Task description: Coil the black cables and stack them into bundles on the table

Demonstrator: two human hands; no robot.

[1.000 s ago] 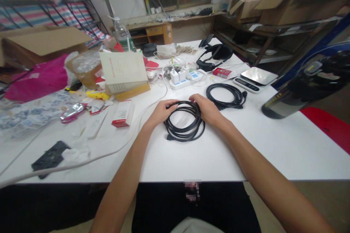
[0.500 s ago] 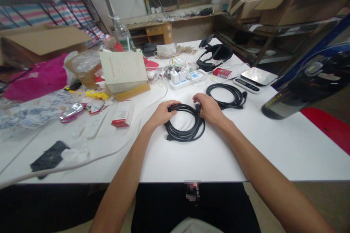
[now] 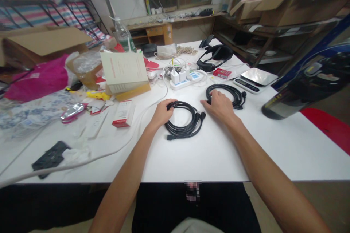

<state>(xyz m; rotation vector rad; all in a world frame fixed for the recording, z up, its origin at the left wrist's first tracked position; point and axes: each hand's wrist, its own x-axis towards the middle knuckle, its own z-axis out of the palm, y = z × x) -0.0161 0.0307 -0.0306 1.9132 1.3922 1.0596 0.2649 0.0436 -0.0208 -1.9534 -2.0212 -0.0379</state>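
Two coiled black power cables lie side by side on the white table. My left hand is closed on the upper left edge of the nearer coil, thumb and fingers around its strands. Plugs of this coil show at its right side and lower left. Over the near left edge of the farther coil is my right hand, its thumb spread from the fingers. The hand covers part of that coil, and I cannot tell how firmly the fingers touch it.
A white power strip with chargers is behind the coils. A kitchen scale, a red box and a large dark bottle stand right. Leftward are a small red-white box, a grey cable and a black tray.
My right hand has let go of the nearer coil's plug and moved right to the farther coil. The left hand stays on the nearer coil, whose plugs now lie at its right side.
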